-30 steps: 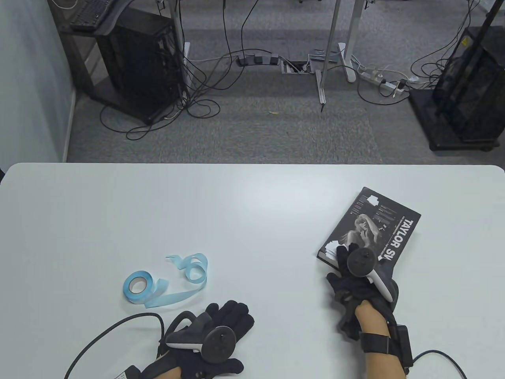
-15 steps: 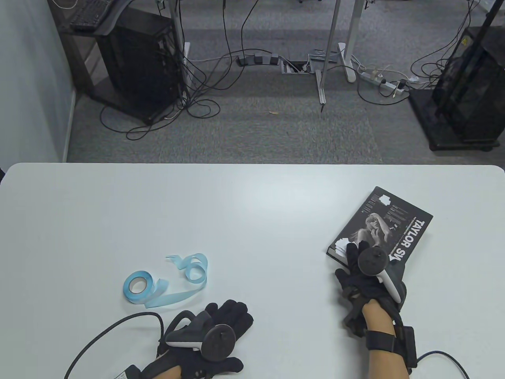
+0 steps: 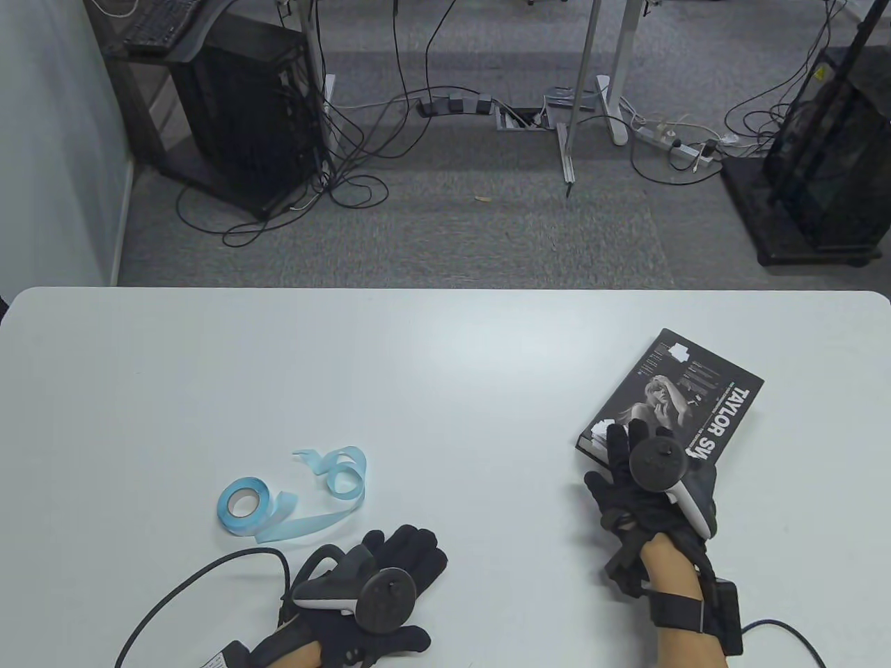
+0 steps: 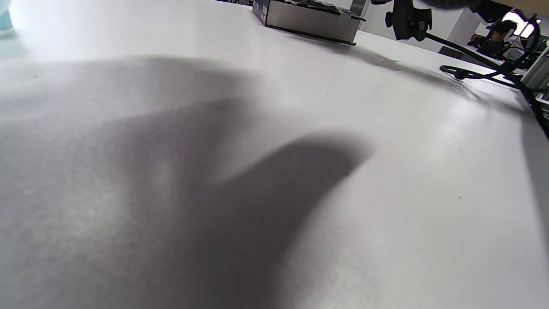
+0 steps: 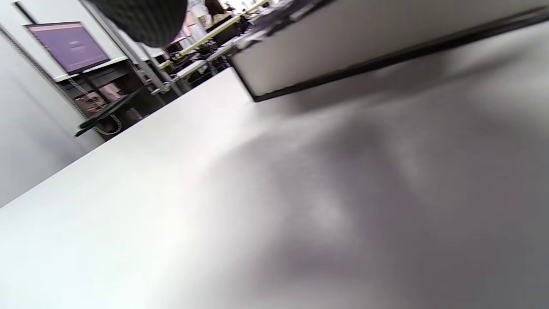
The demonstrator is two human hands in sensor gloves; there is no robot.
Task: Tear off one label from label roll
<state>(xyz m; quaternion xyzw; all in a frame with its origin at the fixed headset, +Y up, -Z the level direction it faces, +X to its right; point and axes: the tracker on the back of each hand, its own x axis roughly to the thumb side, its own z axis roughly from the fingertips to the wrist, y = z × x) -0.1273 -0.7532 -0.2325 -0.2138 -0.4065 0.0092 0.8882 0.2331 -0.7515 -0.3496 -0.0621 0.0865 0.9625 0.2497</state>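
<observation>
The blue label roll (image 3: 242,506) lies flat on the white table (image 3: 431,362) at the near left, with a loose blue strip (image 3: 333,487) curling off to its right. My left hand (image 3: 407,550) rests flat on the table, fingers stretched out, just right of the strip's end and not touching it. My right hand (image 3: 621,449) rests its fingers on the near corner of a dark book (image 3: 686,396), over a white label there; the thumb lies on the table beside the book. The right wrist view shows one fingertip (image 5: 146,19) and the book's page edge (image 5: 386,38).
The book lies at an angle at the right, with another white label (image 3: 677,348) at its far corner. Glove cables (image 3: 181,591) run off the near edge. The left wrist view shows bare table, the book (image 4: 309,19) and a cable (image 4: 484,71).
The right hand slid the book a little to the right and turned it slightly, then its fingers moved over the white label on the near corner. The left hand and the roll stayed put.
</observation>
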